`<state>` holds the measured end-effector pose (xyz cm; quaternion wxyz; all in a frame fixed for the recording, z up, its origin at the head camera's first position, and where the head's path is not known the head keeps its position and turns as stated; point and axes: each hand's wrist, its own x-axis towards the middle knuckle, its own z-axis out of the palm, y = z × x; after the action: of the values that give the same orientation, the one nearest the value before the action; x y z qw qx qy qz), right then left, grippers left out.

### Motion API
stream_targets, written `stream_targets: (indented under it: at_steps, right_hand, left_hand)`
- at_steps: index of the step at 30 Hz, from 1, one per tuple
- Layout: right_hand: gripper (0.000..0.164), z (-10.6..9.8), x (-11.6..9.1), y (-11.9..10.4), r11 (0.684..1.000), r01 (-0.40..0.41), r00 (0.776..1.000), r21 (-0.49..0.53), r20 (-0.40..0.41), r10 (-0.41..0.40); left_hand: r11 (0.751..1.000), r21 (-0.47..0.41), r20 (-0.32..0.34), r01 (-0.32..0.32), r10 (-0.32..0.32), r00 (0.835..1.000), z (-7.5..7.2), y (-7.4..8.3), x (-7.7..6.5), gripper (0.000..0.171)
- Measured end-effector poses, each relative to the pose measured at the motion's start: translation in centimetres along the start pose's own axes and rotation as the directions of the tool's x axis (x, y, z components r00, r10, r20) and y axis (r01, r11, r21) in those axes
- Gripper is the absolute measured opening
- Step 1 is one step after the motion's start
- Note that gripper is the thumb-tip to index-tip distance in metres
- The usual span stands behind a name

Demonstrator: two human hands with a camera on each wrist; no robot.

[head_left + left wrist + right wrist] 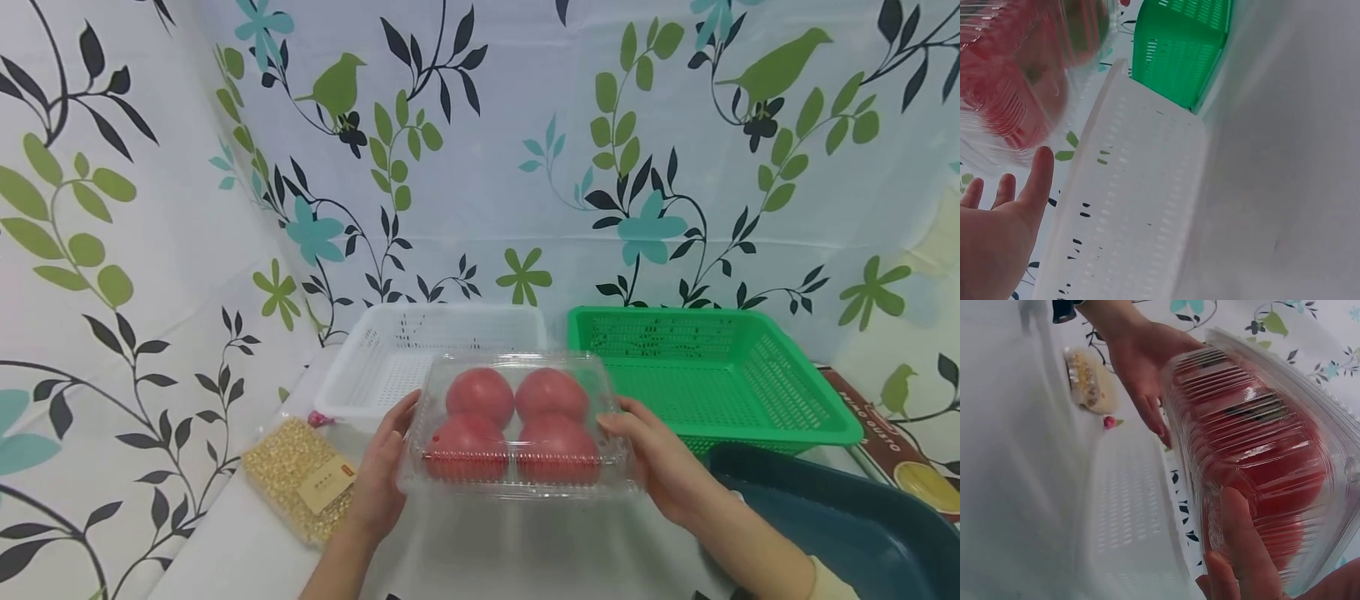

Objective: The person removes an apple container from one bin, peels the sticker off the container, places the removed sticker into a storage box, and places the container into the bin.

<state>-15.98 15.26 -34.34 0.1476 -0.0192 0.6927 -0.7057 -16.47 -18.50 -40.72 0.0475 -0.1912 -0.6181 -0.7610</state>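
Raised over the table is a clear plastic clamshell box [517, 492] of red tomatoes [480, 396], tilted so its top faces the head camera. My right hand [667, 454] grips its right side, the thumb at the rim. In the right wrist view, that hand's fingers [1244, 534] lie along the ribbed plastic. My left hand [382, 479] is at the box's left side, its fingers fairly straight. In the left wrist view, the fingertips [1042, 156] of this hand are right by the plastic, spread rather than curled round it.
Behind the box stand a white perforated basket [348, 375] and a green one [757, 417]. A bag of yellow kernels [288, 467] lies at left. To the right are a dark blue tray [825, 517] and a brown-red package [873, 429]. A patterned cloth [480, 167] hangs behind.
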Motion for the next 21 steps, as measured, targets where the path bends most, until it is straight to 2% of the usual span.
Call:
stream_targets:
  at_steps: [5, 8, 10, 14, 17, 21]
  right_hand:
    - [0.073, 0.8, 1.6, -1.3, 0.999, 0.03, 0.999, -0.015, 0.024, -0.03]
    - [0.072, 1.2, 2.9, -2.4, 0.999, 0.045, 0.998, -0.002, 0.048, -0.045]
    - [0.07, 1.6, 3.7, -3.0, 0.999, 0.047, 0.997, 0.012, 0.061, -0.048]
    - [0.064, 2.3, 5.3, -3.8, 0.998, 0.045, 0.996, 0.044, 0.073, -0.049]
    - [0.061, 2.6, 6.4, -4.3, 0.998, 0.045, 0.996, 0.052, 0.08, -0.049]
    - [0.058, 3.0, 7.8, -4.9, 0.998, 0.028, 0.996, 0.061, 0.088, -0.034]
  left_hand:
    - [0.996, -0.063, -0.105, 0.065, -0.072, 0.992, -0.7, -0.1, -0.3, 0.047]
    - [0.994, -0.071, -0.182, 0.08, -0.092, 0.979, -1.0, -0.4, -0.4, 0.042]
    - [0.993, -0.071, -0.241, 0.092, -0.107, 0.965, -1.1, -0.6, -0.4, 0.038]
    - [0.987, -0.101, -0.346, 0.125, -0.153, 0.926, -1.2, -1.0, -0.4, 0.036]
    - [0.979, -0.15, -0.419, 0.137, -0.188, 0.888, -1.3, -1.4, -0.2, 0.034]
    - [0.964, -0.207, -0.485, 0.169, -0.251, 0.838, -1.4, -1.9, 0.2, 0.031]
